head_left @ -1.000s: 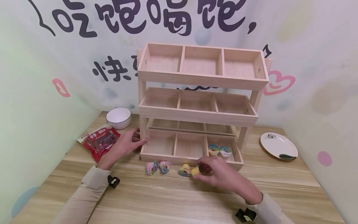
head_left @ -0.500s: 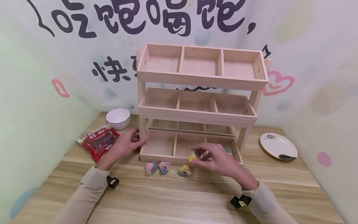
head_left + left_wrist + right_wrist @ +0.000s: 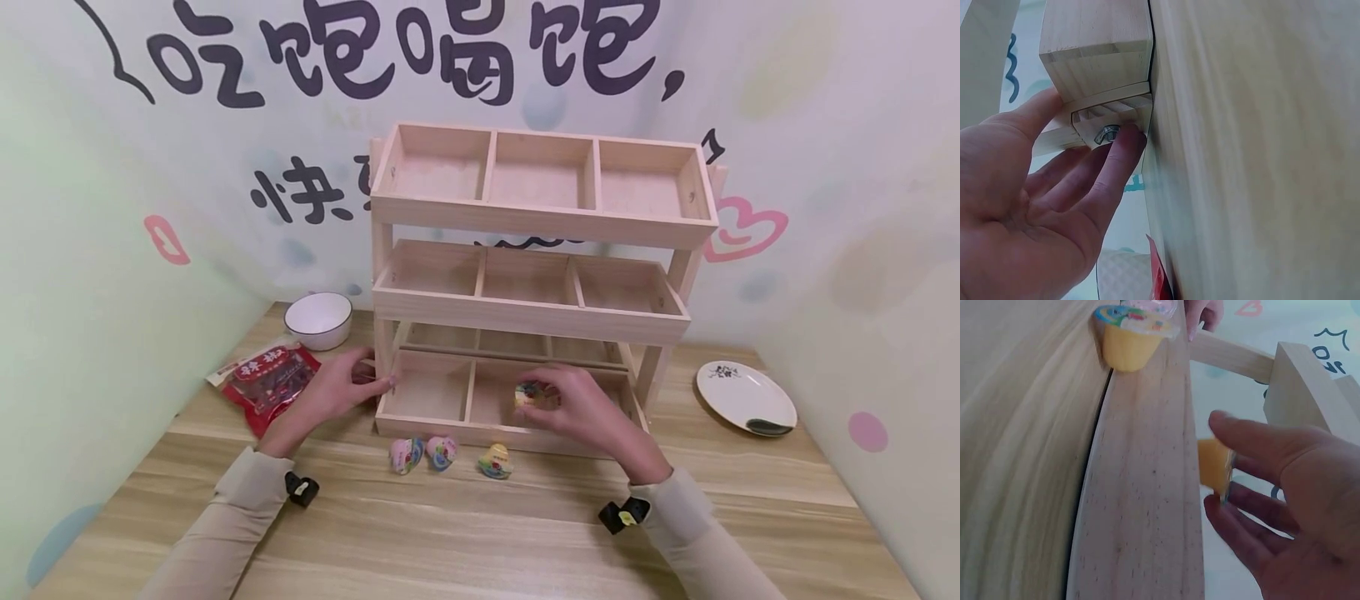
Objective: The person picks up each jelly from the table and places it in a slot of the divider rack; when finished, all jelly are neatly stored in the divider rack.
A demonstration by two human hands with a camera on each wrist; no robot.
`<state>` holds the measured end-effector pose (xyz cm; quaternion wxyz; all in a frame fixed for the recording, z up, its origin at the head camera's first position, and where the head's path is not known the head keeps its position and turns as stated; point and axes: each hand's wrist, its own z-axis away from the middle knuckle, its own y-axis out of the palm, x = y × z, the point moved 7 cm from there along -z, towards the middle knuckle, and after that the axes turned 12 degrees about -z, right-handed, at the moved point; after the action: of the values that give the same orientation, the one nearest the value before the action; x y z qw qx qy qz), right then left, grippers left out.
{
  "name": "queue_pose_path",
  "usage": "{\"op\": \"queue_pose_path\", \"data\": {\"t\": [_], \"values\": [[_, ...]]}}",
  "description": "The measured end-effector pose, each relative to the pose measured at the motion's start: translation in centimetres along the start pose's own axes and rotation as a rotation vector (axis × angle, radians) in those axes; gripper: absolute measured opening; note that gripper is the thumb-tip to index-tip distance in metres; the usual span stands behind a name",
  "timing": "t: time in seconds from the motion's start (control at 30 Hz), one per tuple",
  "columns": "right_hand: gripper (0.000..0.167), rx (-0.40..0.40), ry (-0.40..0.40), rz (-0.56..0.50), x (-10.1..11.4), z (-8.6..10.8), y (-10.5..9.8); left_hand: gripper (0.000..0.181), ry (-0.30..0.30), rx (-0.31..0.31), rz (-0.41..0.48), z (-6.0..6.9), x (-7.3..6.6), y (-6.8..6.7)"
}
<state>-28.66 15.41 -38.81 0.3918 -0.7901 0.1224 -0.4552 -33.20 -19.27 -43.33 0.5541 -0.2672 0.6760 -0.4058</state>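
Though yellow below, a colourful-lidded cup [image 3: 1213, 464]

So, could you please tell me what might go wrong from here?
The yellow jelly cup pinched in the right hand's fingers at the bottom tier's middle compartment could slip. The other yellow cup, on the table just in front, might get knocked by that hand. The left hand holds the rack at its side, so a push could shift it.
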Motion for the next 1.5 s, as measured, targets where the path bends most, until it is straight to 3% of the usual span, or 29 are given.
{"op": "queue_pose_path", "data": {"t": [0.47,1.1,1.5], "values": [[0.033,-0.046,0.056,0.243,-2.2,-0.6,1.2,0.066,-0.015,0.015,0.009,-0.1,0.2,0.0],[0.03,0.053,0.064,0.068,-3.3,-0.3,0.6,0.067,-0.002,0.019,0.032,-0.2,0.3,0.1],[0.032,0.051,0.064,0.054,-3.5,-0.2,0.6,0.068,-0.005,0.02,0.03,-0.2,0.4,0.2]]}}
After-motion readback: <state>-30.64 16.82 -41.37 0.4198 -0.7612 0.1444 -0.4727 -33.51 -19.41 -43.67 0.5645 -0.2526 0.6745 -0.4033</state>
